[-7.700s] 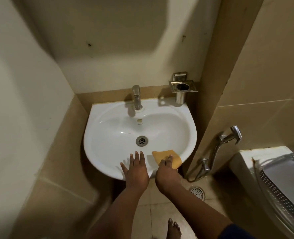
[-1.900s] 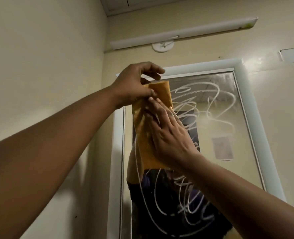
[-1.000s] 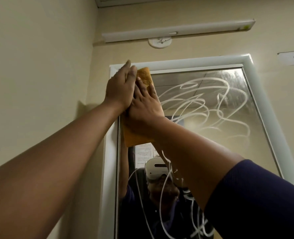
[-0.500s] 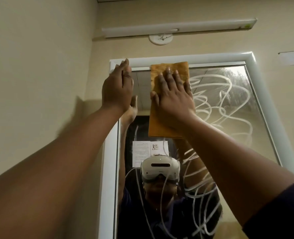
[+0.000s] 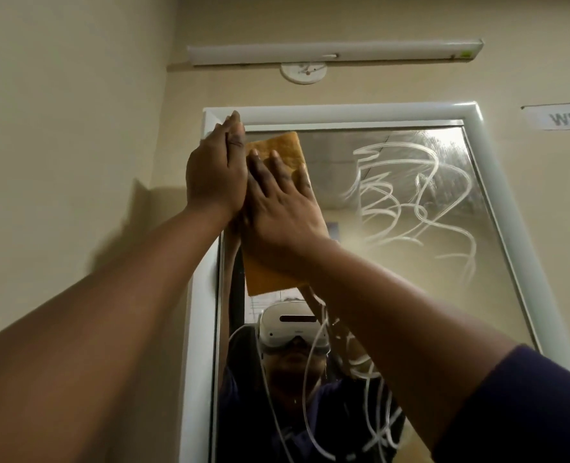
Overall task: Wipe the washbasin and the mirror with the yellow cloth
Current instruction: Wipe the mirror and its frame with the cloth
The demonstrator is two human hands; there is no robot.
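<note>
Since half a second ago the yellow cloth [image 5: 285,152] has slid leftward along the top of the mirror [image 5: 410,262], closing the gap to the left hand [image 5: 215,172], which now sits just beside the right hand [image 5: 278,208].

Nearest, at lower right of the frame, a dark blue sleeve [image 5: 527,409] covers the right upper arm. Both forearms reach up toward the centre. The right hand lies flat with fingers spread, pressing the cloth against the glass in the mirror's upper left corner; the cloth hangs below the palm. The left hand is flat and open, holding nothing, fingertips on the white frame [image 5: 343,113] at its top left corner.

White swirling streaks [image 5: 407,195] cover the right and lower parts of the glass. Reflected low in the mirror is a white headset [image 5: 292,324].

Farther up the wall hang a white tube light [image 5: 333,53] and a round fitting [image 5: 303,73]. At upper right a label [image 5: 564,118] reads "WS 1", cut off by the frame edge.
</note>
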